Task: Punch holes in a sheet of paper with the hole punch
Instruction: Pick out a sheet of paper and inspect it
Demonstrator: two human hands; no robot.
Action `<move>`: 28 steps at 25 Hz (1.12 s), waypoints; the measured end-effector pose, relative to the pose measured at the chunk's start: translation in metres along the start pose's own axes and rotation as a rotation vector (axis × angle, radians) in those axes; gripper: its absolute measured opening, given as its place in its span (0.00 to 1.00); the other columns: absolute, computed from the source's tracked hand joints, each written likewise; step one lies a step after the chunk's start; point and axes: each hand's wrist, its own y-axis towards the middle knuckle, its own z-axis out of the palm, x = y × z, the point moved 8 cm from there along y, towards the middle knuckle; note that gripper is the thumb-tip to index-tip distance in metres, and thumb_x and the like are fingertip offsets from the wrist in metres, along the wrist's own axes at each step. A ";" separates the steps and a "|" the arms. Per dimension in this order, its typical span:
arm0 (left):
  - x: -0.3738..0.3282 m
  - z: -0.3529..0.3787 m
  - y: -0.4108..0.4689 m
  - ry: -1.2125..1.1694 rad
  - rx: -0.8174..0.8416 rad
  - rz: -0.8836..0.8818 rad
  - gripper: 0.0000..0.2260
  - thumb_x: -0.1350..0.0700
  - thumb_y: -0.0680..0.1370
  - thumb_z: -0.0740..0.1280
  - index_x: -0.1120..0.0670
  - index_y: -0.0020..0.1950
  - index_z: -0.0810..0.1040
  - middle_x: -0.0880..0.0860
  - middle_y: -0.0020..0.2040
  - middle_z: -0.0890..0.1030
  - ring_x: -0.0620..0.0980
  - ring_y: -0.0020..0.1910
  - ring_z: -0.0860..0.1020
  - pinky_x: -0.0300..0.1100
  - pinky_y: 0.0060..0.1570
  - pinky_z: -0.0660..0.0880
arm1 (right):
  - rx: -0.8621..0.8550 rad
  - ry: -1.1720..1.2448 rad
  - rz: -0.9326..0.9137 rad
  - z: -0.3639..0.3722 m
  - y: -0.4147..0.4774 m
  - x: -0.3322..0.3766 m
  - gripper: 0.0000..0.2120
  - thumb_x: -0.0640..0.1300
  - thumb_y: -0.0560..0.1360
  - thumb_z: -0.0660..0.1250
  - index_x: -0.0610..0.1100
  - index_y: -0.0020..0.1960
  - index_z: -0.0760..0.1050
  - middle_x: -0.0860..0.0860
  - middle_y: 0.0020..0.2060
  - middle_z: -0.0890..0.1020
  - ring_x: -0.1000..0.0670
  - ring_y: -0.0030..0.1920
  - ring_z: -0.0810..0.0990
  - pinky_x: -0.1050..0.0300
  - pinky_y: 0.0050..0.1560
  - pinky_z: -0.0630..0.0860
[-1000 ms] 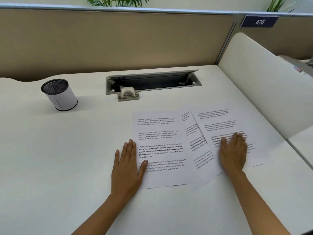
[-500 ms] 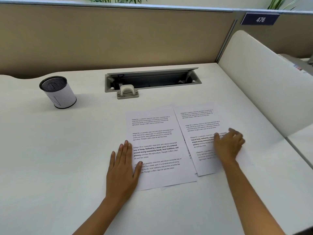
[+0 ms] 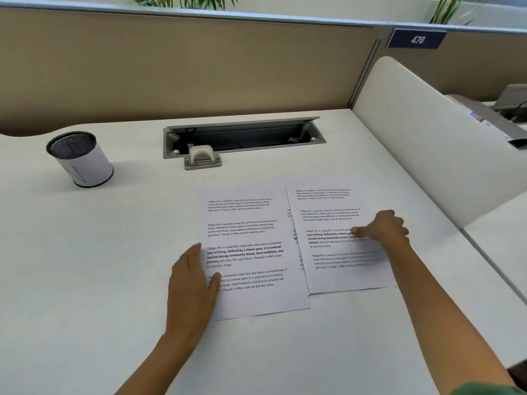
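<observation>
Paper stack (image 3: 346, 270) squarer than before; left hand (image 3: 190, 283) flat, right hand (image 3: 385, 228) grip unclear

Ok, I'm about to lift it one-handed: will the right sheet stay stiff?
Probably floppy: the right sheet looks like thin printer paper, so it should droop from one edge. Likely slippery too: it lies on other sheets and a smooth desk.

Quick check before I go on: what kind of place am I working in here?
Most likely an office cubicle: tan partition walls around a white desk, a number plate reading 476 on the divider, and a cable hatch set into the desktop.
</observation>
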 end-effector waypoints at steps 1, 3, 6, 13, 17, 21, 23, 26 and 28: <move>-0.001 -0.001 0.001 0.008 0.006 -0.022 0.29 0.58 0.75 0.69 0.60 0.74 0.61 0.58 0.71 0.68 0.57 0.69 0.65 0.48 0.68 0.63 | -0.006 0.020 -0.009 -0.006 -0.003 0.002 0.42 0.49 0.65 0.80 0.32 0.67 0.61 0.34 0.64 0.68 0.36 0.64 0.71 0.46 0.58 0.72; -0.004 0.000 0.004 0.039 0.026 -0.069 0.30 0.59 0.74 0.70 0.62 0.73 0.62 0.60 0.69 0.68 0.60 0.67 0.65 0.50 0.66 0.65 | -0.040 0.025 -0.061 -0.019 -0.014 0.008 0.30 0.40 0.68 0.77 0.31 0.63 0.69 0.34 0.61 0.74 0.37 0.62 0.74 0.49 0.55 0.75; -0.007 0.001 0.008 0.066 0.047 -0.107 0.30 0.59 0.74 0.70 0.63 0.73 0.62 0.62 0.69 0.67 0.61 0.65 0.65 0.50 0.65 0.65 | -0.212 0.088 -0.218 -0.048 -0.049 0.025 0.10 0.35 0.74 0.68 0.31 0.54 0.76 0.34 0.53 0.81 0.36 0.52 0.81 0.52 0.45 0.76; -0.002 -0.005 0.010 -0.022 -0.029 -0.108 0.20 0.65 0.79 0.59 0.57 0.71 0.68 0.61 0.66 0.69 0.61 0.61 0.68 0.44 0.55 0.64 | -0.517 0.290 -0.750 -0.120 -0.197 0.084 0.08 0.43 0.75 0.70 0.42 0.53 0.77 0.49 0.46 0.82 0.48 0.41 0.80 0.65 0.41 0.74; 0.005 -0.005 0.024 0.163 0.087 0.002 0.23 0.65 0.77 0.60 0.57 0.73 0.65 0.60 0.72 0.67 0.63 0.67 0.67 0.54 0.63 0.66 | -0.186 0.562 -0.690 -0.094 -0.179 0.096 0.09 0.47 0.71 0.73 0.47 0.50 0.79 0.55 0.40 0.80 0.58 0.36 0.78 0.77 0.31 0.67; 0.020 -0.006 0.018 0.337 0.162 0.091 0.29 0.48 0.78 0.43 0.57 0.77 0.53 0.57 0.78 0.53 0.58 0.77 0.53 0.54 0.73 0.51 | 0.056 0.560 -0.499 0.004 -0.151 0.093 0.10 0.45 0.72 0.73 0.38 0.44 0.78 0.47 0.38 0.81 0.47 0.40 0.79 0.59 0.37 0.73; 0.022 -0.003 0.011 0.422 0.154 0.165 0.33 0.46 0.73 0.36 0.58 0.77 0.50 0.56 0.78 0.49 0.56 0.78 0.49 0.53 0.75 0.49 | 0.085 0.491 -0.463 0.042 -0.147 0.092 0.10 0.44 0.72 0.72 0.37 0.43 0.77 0.45 0.39 0.80 0.45 0.42 0.79 0.55 0.41 0.72; 0.018 -0.004 0.007 0.449 0.116 0.181 0.34 0.43 0.76 0.38 0.61 0.76 0.53 0.58 0.77 0.54 0.59 0.76 0.53 0.56 0.74 0.53 | 0.022 0.331 -0.458 0.070 -0.149 0.095 0.12 0.45 0.74 0.71 0.37 0.51 0.77 0.43 0.50 0.80 0.43 0.52 0.78 0.57 0.47 0.71; 0.016 -0.003 0.007 0.476 0.113 0.192 0.34 0.43 0.75 0.42 0.63 0.75 0.55 0.60 0.77 0.56 0.61 0.76 0.55 0.58 0.73 0.55 | -0.017 0.195 -0.438 0.080 -0.156 0.098 0.19 0.48 0.74 0.70 0.38 0.59 0.74 0.41 0.59 0.74 0.41 0.59 0.73 0.53 0.55 0.70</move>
